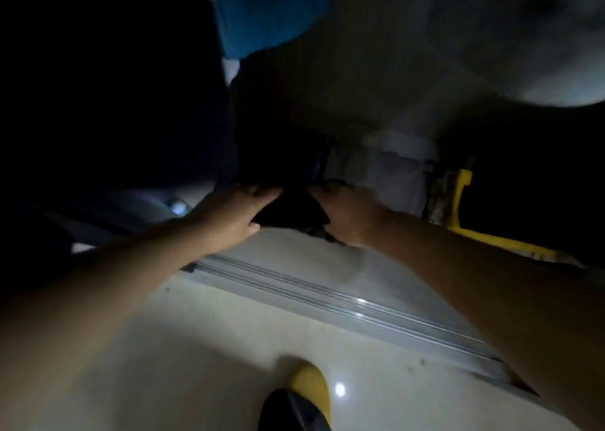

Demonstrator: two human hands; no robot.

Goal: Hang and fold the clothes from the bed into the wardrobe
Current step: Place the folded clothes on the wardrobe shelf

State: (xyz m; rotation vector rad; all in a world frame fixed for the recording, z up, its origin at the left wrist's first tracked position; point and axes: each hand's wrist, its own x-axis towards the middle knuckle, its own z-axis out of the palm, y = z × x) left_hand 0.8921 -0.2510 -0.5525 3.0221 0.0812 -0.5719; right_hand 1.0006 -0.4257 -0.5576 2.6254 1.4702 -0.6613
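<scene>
The picture is dim and blurred. A dark folded garment (291,209) lies low inside the wardrobe, just past the metal sliding-door track (327,294). My left hand (234,209) holds its left edge, thumb under and fingers on top. My right hand (350,214) grips its right edge. Both arms reach forward over the track. A blue garment (262,15) hangs above at the top, and pale clothes (409,70) hang to its right.
A folded pale stack (393,172) sits behind my right hand. A yellow object (465,208) stands at the right of the wardrobe floor. Glossy pale floor tiles (196,365) lie below, with my yellow slipper (311,388) near the bottom. The left side is dark.
</scene>
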